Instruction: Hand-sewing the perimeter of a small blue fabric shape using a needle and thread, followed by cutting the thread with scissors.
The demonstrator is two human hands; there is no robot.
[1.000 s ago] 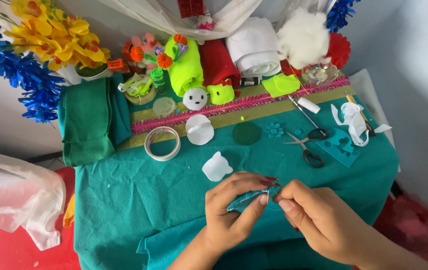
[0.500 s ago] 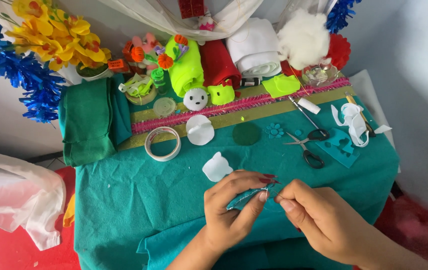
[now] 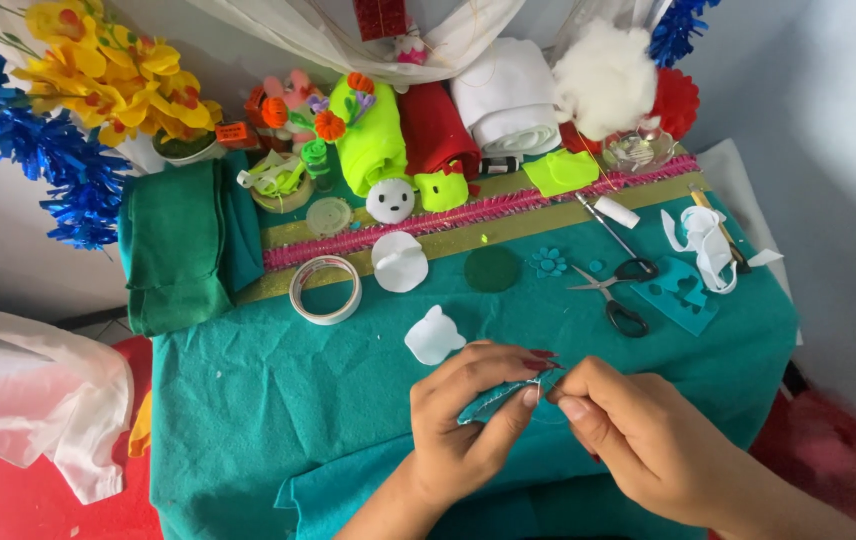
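I am pinching a small teal felt piece (image 3: 493,402) in my left hand (image 3: 468,420), low over the counter (image 3: 278,390), while my right hand (image 3: 638,435) is nipping at its edge. I am risking a pricked finger or dropped felt if either grip is slipping.

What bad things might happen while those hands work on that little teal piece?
The left hand pinches a small teal felt piece while the right hand pinches right at its edge; with fingertips so close, a poke or a slip seems possible. The scissors lie open on the teal cloth just beyond the hands, so a careless reach might catch a blade. The white felt shape beside the left hand could get knocked away.
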